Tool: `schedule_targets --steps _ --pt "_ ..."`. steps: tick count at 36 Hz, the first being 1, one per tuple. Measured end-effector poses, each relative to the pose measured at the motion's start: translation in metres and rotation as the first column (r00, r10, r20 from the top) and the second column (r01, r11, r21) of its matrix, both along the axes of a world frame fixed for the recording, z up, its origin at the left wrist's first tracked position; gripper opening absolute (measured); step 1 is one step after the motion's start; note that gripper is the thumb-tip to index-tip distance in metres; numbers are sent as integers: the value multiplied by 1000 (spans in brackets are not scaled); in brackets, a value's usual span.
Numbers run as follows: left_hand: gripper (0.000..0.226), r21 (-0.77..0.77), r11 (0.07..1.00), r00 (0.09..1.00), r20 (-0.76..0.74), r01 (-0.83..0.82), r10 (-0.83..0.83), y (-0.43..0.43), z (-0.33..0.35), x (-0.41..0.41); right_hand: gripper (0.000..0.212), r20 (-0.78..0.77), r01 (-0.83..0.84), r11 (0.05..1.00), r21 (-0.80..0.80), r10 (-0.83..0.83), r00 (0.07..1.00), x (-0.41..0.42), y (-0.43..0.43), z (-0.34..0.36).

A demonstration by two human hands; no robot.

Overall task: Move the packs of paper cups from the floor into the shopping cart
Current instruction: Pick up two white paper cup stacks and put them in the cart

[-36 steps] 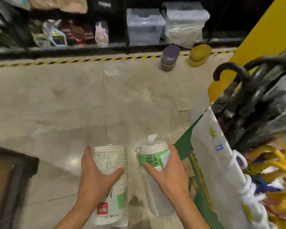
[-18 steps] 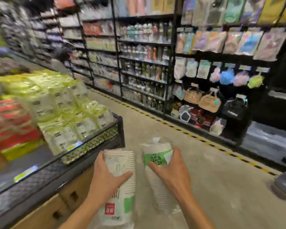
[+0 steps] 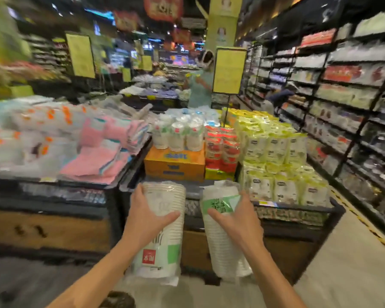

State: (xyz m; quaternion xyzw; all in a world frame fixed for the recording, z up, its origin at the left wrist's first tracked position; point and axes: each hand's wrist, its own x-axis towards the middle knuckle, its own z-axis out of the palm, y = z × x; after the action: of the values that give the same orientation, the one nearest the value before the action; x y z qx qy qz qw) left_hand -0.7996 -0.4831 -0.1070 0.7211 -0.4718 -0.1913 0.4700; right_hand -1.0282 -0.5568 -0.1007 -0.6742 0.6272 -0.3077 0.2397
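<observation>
Head view: left hand [image 3: 146, 221] and right hand [image 3: 237, 221] each grip a cup pack [image 3: 162, 230], [image 3: 222, 230] upright, near, ready for carrying; no cart visible.

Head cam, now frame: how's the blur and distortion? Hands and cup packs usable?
Head view: display tables and right shelves heavily motion-blurred, worst at left; left hand, right hand, left paper cup pack and right paper cup pack fairly sharp; wide-angle bending along those shelves.

Pink folded towels [image 3: 102, 152] lie on the left display. An orange box [image 3: 175, 162] sits beside red packs [image 3: 222, 150] and yellow-green packs [image 3: 276, 152]. Stocked shelves [image 3: 353, 96] line the right.
</observation>
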Motion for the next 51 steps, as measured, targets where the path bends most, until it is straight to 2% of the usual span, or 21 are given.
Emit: schedule_targets --steps 7,15,21,26,33,40,44,47,51 --pt "123 -49 961 962 1 -272 272 59 2 159 84 -14 -274 959 -78 274 962 191 4 3" --pt "122 -90 852 857 -21 -515 515 144 -4 337 95 12 -546 834 -76 548 836 407 41 -4" --pt "120 -98 771 777 -33 -629 629 195 -15 439 90 20 -670 742 -39 671 742 536 72 -15" --pt "123 -54 696 698 -38 -716 715 218 -28 509 92 36 -742 671 -7 741 670 627 82 -29" --pt "123 -41 576 578 -69 -816 813 229 -45 601 77 1 -830 558 17 830 558 761 73 -47" --pt "122 -18 375 375 -74 -927 924 244 -46 690 87 29 -908 416 54 908 418 895 70 -53" --pt "116 24 261 259 -79 -965 963 267 -56 737 92 -6 -931 355 82 935 356 963 82 -59" --pt "107 8 200 198 -120 -980 973 286 -65 768 94 -23 -939 325 115 946 324 1007 95 -64" --pt "106 21 178 173 -143 -984 975 311 -84 818 88 -39 -935 321 152 947 319 1064 111 -76"
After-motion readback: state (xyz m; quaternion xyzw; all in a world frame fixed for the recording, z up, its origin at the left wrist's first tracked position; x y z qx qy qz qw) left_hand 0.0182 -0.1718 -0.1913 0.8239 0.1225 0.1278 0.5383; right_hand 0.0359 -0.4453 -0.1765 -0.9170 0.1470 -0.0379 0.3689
